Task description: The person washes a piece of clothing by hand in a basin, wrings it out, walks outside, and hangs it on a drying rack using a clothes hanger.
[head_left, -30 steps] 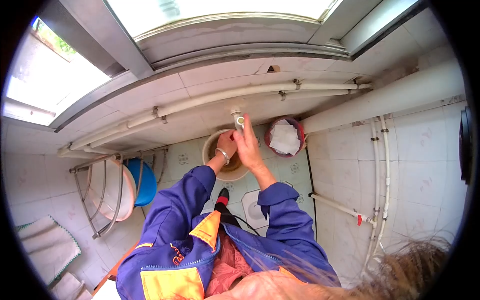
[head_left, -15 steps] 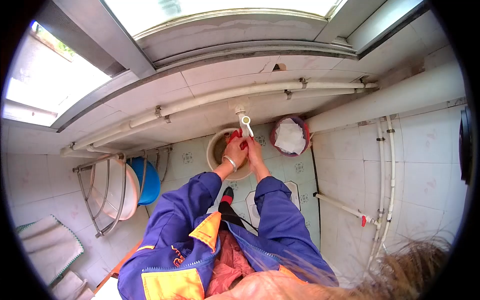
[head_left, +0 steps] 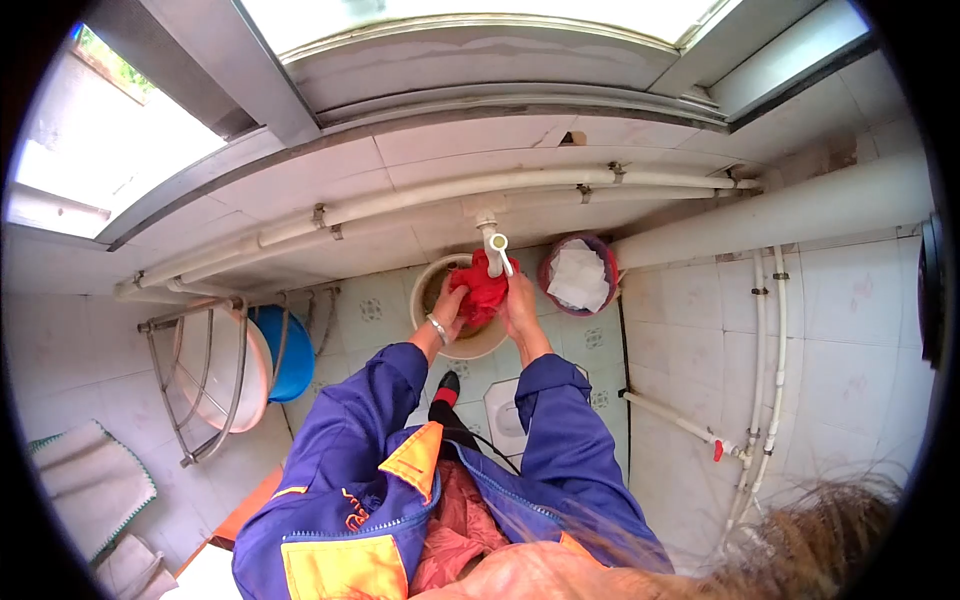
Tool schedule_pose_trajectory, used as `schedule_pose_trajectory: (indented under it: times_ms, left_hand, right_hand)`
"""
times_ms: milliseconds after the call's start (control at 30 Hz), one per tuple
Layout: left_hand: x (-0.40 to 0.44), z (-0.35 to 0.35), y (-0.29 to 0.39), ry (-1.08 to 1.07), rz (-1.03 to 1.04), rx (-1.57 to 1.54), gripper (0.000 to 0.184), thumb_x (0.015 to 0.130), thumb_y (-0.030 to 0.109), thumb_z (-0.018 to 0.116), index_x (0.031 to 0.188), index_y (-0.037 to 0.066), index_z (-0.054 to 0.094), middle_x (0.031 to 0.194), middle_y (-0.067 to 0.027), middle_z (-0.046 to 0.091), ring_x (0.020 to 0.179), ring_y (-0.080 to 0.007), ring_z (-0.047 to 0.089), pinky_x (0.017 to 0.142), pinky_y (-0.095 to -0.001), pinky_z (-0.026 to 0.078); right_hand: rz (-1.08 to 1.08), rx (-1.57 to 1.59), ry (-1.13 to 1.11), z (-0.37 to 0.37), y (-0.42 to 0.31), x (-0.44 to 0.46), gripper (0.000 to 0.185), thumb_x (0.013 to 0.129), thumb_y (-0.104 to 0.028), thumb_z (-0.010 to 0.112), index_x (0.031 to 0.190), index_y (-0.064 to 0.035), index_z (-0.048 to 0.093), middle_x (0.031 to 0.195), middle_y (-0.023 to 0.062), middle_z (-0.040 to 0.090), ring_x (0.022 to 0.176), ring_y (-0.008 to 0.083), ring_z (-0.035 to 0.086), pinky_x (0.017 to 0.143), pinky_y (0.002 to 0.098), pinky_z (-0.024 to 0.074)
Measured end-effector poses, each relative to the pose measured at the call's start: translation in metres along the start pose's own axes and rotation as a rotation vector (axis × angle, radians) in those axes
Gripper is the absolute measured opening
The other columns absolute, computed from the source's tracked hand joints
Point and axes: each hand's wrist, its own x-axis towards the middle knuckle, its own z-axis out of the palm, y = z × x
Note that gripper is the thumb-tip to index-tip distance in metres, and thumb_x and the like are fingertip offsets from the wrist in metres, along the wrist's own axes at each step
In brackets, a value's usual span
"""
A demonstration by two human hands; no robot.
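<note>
A red cloth (head_left: 484, 290) is spread between my two hands, under the white tap (head_left: 497, 250) and over a cream bucket (head_left: 422, 318). My left hand (head_left: 446, 308), with a silver bracelet at the wrist, grips the cloth's left side. On its right side my right hand (head_left: 519, 306) holds the cloth too, near the tap's lever. Brownish water shows in part inside the bucket; the cloth and hands hide the rest.
Right of the bucket stands a waste bin (head_left: 578, 276) with white paper in it. A squat toilet (head_left: 505, 415) is set in the floor. A metal rack (head_left: 215, 385) at left holds a pink basin (head_left: 258, 360) and a blue basin (head_left: 290, 350). Pipes (head_left: 440, 195) run along the wall.
My hands have moved apart from close together. The red cloth, bunched and mostly hidden before, is now opened out between them beneath the tap.
</note>
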Motion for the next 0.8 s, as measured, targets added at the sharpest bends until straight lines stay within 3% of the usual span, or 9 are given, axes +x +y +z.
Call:
schedule_pose_trajectory:
  times_ms: [67, 233, 467, 500, 567, 667, 733, 767, 800]
  left_hand:
    - [0.007, -0.008, -0.004, -0.170, -0.137, -0.151, 0.027, 0.085, 0.014, 0.050, 0.109, 0.003, 0.050, 0.105, -0.0050, 0.058, 0.095, -0.0201, 0.057, 0.080, -0.0330, 0.048]
    - [0.031, -0.022, 0.008, -0.113, 0.101, 0.006, 0.024, 0.085, 0.019, 0.054, 0.104, 0.004, 0.056, 0.095, -0.0059, 0.062, 0.090, -0.0181, 0.059, 0.073, -0.0330, 0.050]
    - [0.032, -0.001, 0.027, 0.252, 0.289, 0.413, 0.039, 0.087, 0.036, 0.052, 0.110, 0.005, 0.054, 0.104, -0.0060, 0.060, 0.093, -0.0170, 0.057, 0.083, -0.0305, 0.044]
    - [0.032, 0.004, 0.021, 0.323, 0.033, 0.283, 0.048, 0.085, 0.044, 0.051, 0.112, 0.005, 0.052, 0.106, -0.0075, 0.059, 0.099, -0.0186, 0.054, 0.086, -0.0364, 0.043]
    - [0.009, 0.019, 0.018, 0.008, -0.432, -0.130, 0.069, 0.079, 0.064, 0.043, 0.121, 0.009, 0.045, 0.120, -0.0100, 0.052, 0.112, -0.0230, 0.047, 0.095, -0.0455, 0.037]
    - [0.026, 0.007, -0.007, -0.335, -0.319, -0.449, 0.063, 0.082, 0.061, 0.041, 0.121, 0.012, 0.044, 0.121, -0.0094, 0.051, 0.111, -0.0252, 0.048, 0.097, -0.0445, 0.036]
    - [0.032, 0.007, -0.004, -0.286, -0.334, -0.492, 0.046, 0.089, 0.047, 0.040, 0.121, 0.014, 0.044, 0.118, -0.0084, 0.052, 0.108, -0.0254, 0.051, 0.094, -0.0437, 0.040]
    - [0.033, 0.007, 0.000, -0.247, -0.238, -0.442, 0.039, 0.091, 0.038, 0.040, 0.120, 0.013, 0.044, 0.117, -0.0078, 0.053, 0.106, -0.0246, 0.052, 0.092, -0.0421, 0.042]
    - [0.033, 0.006, 0.002, -0.205, -0.145, -0.387, 0.033, 0.092, 0.029, 0.039, 0.120, 0.012, 0.044, 0.116, -0.0072, 0.053, 0.105, -0.0239, 0.053, 0.091, -0.0405, 0.044]
  right_hand:
    - [0.009, 0.017, -0.062, -0.006, 0.001, 0.004, 0.033, 0.091, -0.031, 0.045, 0.091, -0.0004, 0.058, 0.086, 0.0072, 0.060, 0.074, 0.0135, 0.056, 0.065, 0.0307, 0.0474]
    - [-0.132, -0.616, 0.233, -0.052, -0.011, 0.033, 0.023, 0.091, -0.023, 0.047, 0.098, -0.0034, 0.056, 0.088, 0.0053, 0.060, 0.078, 0.0153, 0.059, 0.068, 0.0312, 0.0487]
    - [0.041, -0.247, -0.117, -0.015, -0.016, 0.017, 0.024, 0.088, -0.023, 0.053, 0.096, -0.0015, 0.058, 0.087, 0.0060, 0.060, 0.074, 0.0140, 0.058, 0.067, 0.0290, 0.0478]
    - [0.112, -0.062, -0.137, -0.007, -0.014, 0.015, 0.024, 0.088, -0.022, 0.053, 0.100, -0.0013, 0.057, 0.090, 0.0065, 0.060, 0.078, 0.0149, 0.058, 0.068, 0.0285, 0.0479]
    - [0.183, 0.127, -0.155, -0.001, -0.002, 0.009, 0.025, 0.087, -0.020, 0.054, 0.103, -0.0011, 0.055, 0.093, 0.0070, 0.060, 0.081, 0.0158, 0.059, 0.070, 0.0280, 0.0479]
    - [0.228, 0.137, -0.137, -0.002, 0.001, 0.006, 0.028, 0.087, -0.017, 0.052, 0.109, -0.0001, 0.051, 0.103, 0.0088, 0.058, 0.091, 0.0192, 0.058, 0.075, 0.0281, 0.0472]
    - [-0.096, -0.774, -0.017, -0.004, -0.024, -0.002, 0.035, 0.086, -0.017, 0.051, 0.117, 0.0005, 0.047, 0.113, 0.0133, 0.054, 0.101, 0.0245, 0.055, 0.084, 0.0318, 0.0441]
    - [-0.091, -0.780, -0.018, 0.000, -0.031, -0.007, 0.035, 0.086, -0.017, 0.051, 0.117, 0.0005, 0.047, 0.113, 0.0133, 0.054, 0.101, 0.0245, 0.055, 0.084, 0.0318, 0.0441]
    - [-0.428, -0.876, -0.040, 0.005, -0.038, -0.013, 0.039, 0.086, -0.017, 0.051, 0.120, 0.0001, 0.045, 0.116, 0.0156, 0.053, 0.103, 0.0265, 0.053, 0.086, 0.0337, 0.0420]
